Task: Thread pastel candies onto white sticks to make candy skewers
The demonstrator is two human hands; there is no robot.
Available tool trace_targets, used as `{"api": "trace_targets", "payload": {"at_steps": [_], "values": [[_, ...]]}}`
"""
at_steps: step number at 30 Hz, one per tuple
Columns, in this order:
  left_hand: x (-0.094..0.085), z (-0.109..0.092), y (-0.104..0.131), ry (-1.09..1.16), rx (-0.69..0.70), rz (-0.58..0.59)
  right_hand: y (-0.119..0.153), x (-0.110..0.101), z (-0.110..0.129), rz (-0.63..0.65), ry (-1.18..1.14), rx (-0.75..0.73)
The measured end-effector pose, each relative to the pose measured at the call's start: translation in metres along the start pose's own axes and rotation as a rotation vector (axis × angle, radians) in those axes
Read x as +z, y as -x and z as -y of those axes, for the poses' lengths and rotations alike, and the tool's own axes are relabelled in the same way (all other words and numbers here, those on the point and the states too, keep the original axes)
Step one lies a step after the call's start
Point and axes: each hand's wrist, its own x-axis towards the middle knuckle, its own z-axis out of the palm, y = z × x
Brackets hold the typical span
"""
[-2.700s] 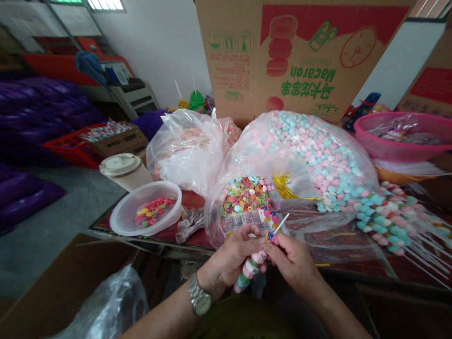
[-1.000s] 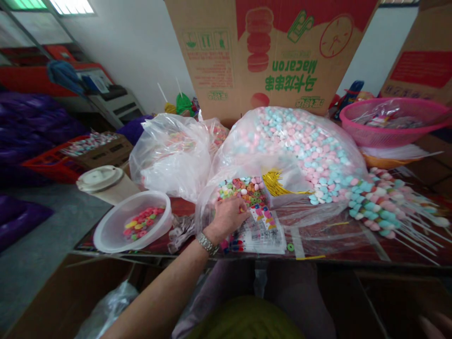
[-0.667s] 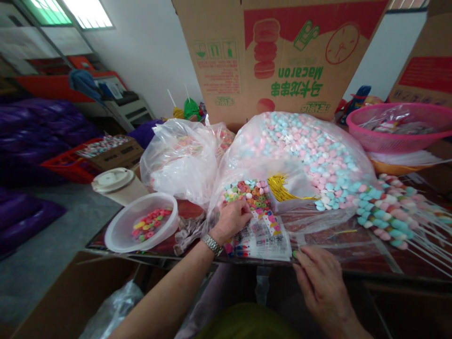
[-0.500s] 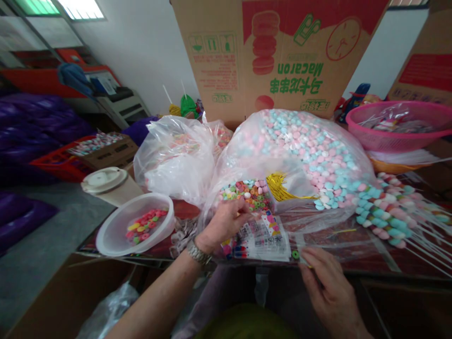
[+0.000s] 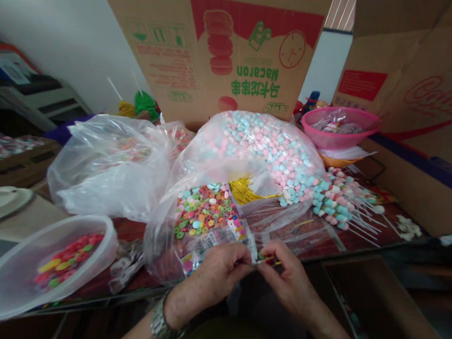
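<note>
Showing at the front edge of the table (image 5: 130,228) is a short yellow tie (image 5: 271,259), pinched between the thumb and fingers of the right hand (image 5: 287,273); the left hand (image 5: 222,270), knuckles up, a metal watch (image 5: 160,320) on its wrist, has its fingertips drawn together close to the right's, though I can't tell what they grip; it partly covers the printed packets (image 5: 236,228); just beyond these lies a heap of small rings (image 5: 205,207), with thin, shiny gold ties (image 5: 243,189) beside it; a crinkled clear bag (image 5: 212,150) bulges behind with rounded pink, blue and white pieces (image 5: 254,136); loaded skewers (image 5: 332,200) lie to the right; to the left, a cloudy plastic bowl (image 5: 109,235) holds more rings; a tall cardboard box (image 5: 169,61) stands at the back.
</note>
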Motion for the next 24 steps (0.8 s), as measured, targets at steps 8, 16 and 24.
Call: {"api": "trace_targets", "payload": {"at_steps": [8, 16, 24], "values": [[-0.021, -0.022, -0.014, -0.336, 0.11, 0.055, -0.001, -0.01, -0.011, 0.002, 0.083, -0.077], [0.02, -0.013, -0.021, 0.126, 0.035, -0.151, -0.002, -0.019, -0.017, -0.02, 0.302, -0.152], [-0.004, 0.006, -0.023, 0.082, 0.281, -0.485, -0.07, -0.167, -0.057, -0.383, 1.064, 0.246]]}}
